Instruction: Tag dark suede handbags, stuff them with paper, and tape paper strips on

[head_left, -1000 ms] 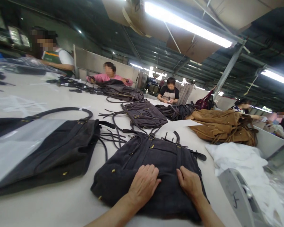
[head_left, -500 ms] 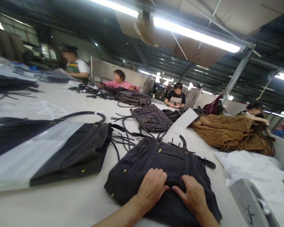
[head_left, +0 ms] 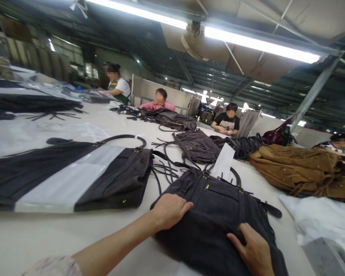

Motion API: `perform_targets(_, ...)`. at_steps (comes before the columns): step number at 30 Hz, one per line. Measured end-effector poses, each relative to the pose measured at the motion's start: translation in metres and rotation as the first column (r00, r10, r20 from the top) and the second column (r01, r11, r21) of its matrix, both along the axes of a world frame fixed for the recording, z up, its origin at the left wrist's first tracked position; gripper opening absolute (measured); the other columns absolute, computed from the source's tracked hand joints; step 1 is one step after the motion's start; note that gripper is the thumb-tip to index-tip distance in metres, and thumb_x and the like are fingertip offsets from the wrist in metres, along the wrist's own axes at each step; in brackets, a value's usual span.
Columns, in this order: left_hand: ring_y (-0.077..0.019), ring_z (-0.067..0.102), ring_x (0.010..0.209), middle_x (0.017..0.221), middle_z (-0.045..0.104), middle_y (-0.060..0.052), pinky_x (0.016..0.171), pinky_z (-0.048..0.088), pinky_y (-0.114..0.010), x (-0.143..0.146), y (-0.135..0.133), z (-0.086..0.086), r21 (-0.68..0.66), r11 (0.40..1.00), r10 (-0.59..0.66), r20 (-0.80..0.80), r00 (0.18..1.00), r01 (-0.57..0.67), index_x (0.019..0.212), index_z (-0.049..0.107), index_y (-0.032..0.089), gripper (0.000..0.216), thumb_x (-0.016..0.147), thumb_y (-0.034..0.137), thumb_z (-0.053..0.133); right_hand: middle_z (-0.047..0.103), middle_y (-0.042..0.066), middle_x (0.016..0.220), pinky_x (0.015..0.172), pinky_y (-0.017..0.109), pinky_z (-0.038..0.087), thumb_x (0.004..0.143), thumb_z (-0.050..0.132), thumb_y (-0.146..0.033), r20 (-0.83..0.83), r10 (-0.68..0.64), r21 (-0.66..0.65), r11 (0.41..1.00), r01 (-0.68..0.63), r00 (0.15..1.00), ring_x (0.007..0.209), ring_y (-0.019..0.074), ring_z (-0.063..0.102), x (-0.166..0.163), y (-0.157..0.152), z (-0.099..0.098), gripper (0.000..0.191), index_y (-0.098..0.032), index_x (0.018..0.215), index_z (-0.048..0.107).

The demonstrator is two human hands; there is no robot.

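Observation:
A dark grey suede bag [head_left: 218, 214] lies flat on the white table [head_left: 46, 237] in front of me. My left hand [head_left: 169, 209] rests on its near left corner, fingers curled over the edge. My right hand [head_left: 254, 251] lies flat on the bag's near right part, fingers spread. A white paper sheet [head_left: 224, 163] sticks up from the bag's top, between its handles.
A second dark bag [head_left: 115, 184] partly covered by clear plastic lies to the left. More dark bags [head_left: 197, 145] and a tan suede bag [head_left: 301, 170] lie farther back. White fabric [head_left: 324, 218] sits at the right. Several people work at the table's far side.
My hands have moved apart: the left went to the bag's left corner, the right toward its near right. The white sheet now stands more upright in the bag. The camera swung left.

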State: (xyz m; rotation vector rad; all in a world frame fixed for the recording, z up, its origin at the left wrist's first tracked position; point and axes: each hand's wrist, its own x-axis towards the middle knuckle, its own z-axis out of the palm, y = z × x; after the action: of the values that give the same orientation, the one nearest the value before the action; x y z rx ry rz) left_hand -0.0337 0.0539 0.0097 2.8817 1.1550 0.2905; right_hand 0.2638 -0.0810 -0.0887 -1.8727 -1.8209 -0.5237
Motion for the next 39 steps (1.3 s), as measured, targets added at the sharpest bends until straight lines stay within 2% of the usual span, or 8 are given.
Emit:
perform_targets(9, -0.0231, 0.064, 0.079, 0.082, 0.068, -0.008, 0.071, 0.043, -0.033, 0.014, 0.022, -0.042, 0.082, 0.985, 0.144, 0.074, 0.987, -0.150, 0.087, 0.062, 0.018, 0.037, 0.100, 0.035, 0.032, 0.056, -0.001, 0.065, 0.058, 0.028, 0.041, 0.086, 0.044, -0.064, 0.030, 0.045, 0.082, 0.995, -0.047, 0.999, 0.061, 0.0168, 0.059, 0.001, 0.004, 0.001, 0.045, -0.022, 0.072, 0.052)
perform_targets(20, -0.0237, 0.055, 0.085, 0.090, 0.061, -0.006, 0.075, 0.040, -0.036, 0.025, -0.002, -0.022, 0.158, 0.985, -0.080, 0.077, 0.994, 0.067, 0.083, 0.059, 0.018, 0.025, 0.093, 0.039, 0.052, 0.057, 0.000, 0.075, 0.070, 0.032, 0.041, 0.086, 0.049, -0.061, -0.180, -0.014, -0.164, 0.986, -0.016, 0.983, 0.073, 0.0199, 0.059, 0.002, 0.001, 0.006, 0.041, -0.021, 0.078, 0.053)
perform_targets(24, -0.0213, 0.058, 0.086, 0.089, 0.061, -0.004, 0.075, 0.042, -0.031, 0.021, 0.009, -0.029, -0.057, 0.988, -0.139, 0.100, 0.985, 0.145, 0.080, 0.058, 0.018, 0.030, 0.092, 0.045, 0.053, 0.064, 0.001, 0.093, 0.081, 0.030, 0.045, 0.081, 0.062, -0.051, -0.439, 0.035, -0.430, 0.869, -0.244, 0.898, 0.090, 0.0201, 0.061, 0.014, -0.009, 0.043, 0.034, -0.022, 0.096, 0.056)
perform_targets(27, -0.0165, 0.058, 0.088, 0.091, 0.061, 0.003, 0.075, 0.043, -0.023, 0.009, 0.021, -0.020, -0.179, 0.935, -0.286, 0.131, 0.949, 0.306, 0.088, 0.058, 0.021, 0.031, 0.080, 0.050, 0.068, 0.061, 0.002, 0.118, 0.093, 0.030, 0.043, 0.060, 0.081, -0.036, -0.513, 0.006, -0.584, 0.730, -0.354, 0.859, 0.111, 0.0230, 0.056, 0.020, -0.021, 0.075, 0.065, -0.024, 0.116, 0.051)
perform_targets(31, -0.0189, 0.056, 0.094, 0.100, 0.059, 0.002, 0.077, 0.042, -0.024, 0.000, 0.022, 0.000, -0.295, 0.847, -0.421, 0.136, 0.897, 0.442, 0.102, 0.053, 0.022, 0.053, 0.063, 0.044, 0.082, 0.062, 0.004, 0.117, 0.092, 0.031, 0.043, 0.057, 0.078, -0.019, -0.390, 0.024, -0.638, 0.714, -0.289, 0.921, 0.109, 0.0228, 0.057, 0.016, -0.027, 0.091, 0.067, -0.022, 0.117, 0.049)
perform_targets(34, -0.0205, 0.056, 0.091, 0.097, 0.058, 0.000, 0.073, 0.041, -0.028, 0.002, 0.010, 0.005, -0.176, 0.889, -0.425, 0.025, 0.905, 0.423, 0.096, 0.051, 0.022, 0.041, 0.067, 0.030, 0.078, 0.066, 0.001, 0.103, 0.080, 0.028, 0.045, 0.064, 0.067, -0.013, -0.237, 0.108, -0.563, 0.795, -0.227, 0.965, 0.094, 0.0190, 0.062, 0.012, -0.028, 0.079, 0.046, -0.023, 0.106, 0.052)
perform_targets(37, -0.0197, 0.056, 0.082, 0.094, 0.058, 0.000, 0.064, 0.037, -0.030, 0.002, -0.006, -0.006, 0.010, 0.922, -0.386, -0.072, 0.920, 0.388, 0.090, 0.049, 0.022, 0.024, 0.075, 0.015, 0.066, 0.069, -0.001, 0.089, 0.069, 0.028, 0.043, 0.071, 0.055, -0.009, 0.087, 0.239, -0.313, 0.928, -0.201, 0.967, 0.077, 0.0177, 0.063, 0.014, -0.038, 0.054, 0.029, -0.024, 0.096, 0.056)
perform_targets(39, -0.0186, 0.054, 0.075, 0.090, 0.057, 0.000, 0.061, 0.035, -0.032, -0.001, -0.017, -0.020, 0.132, 0.912, -0.380, -0.093, 0.920, 0.389, 0.087, 0.049, 0.022, 0.015, 0.081, 0.012, 0.059, 0.073, 0.000, 0.093, 0.071, 0.029, 0.042, 0.081, 0.046, -0.012, 0.353, 0.339, -0.124, 0.941, -0.315, 0.872, 0.077, 0.0174, 0.065, 0.016, -0.049, 0.038, 0.026, -0.024, 0.099, 0.060)
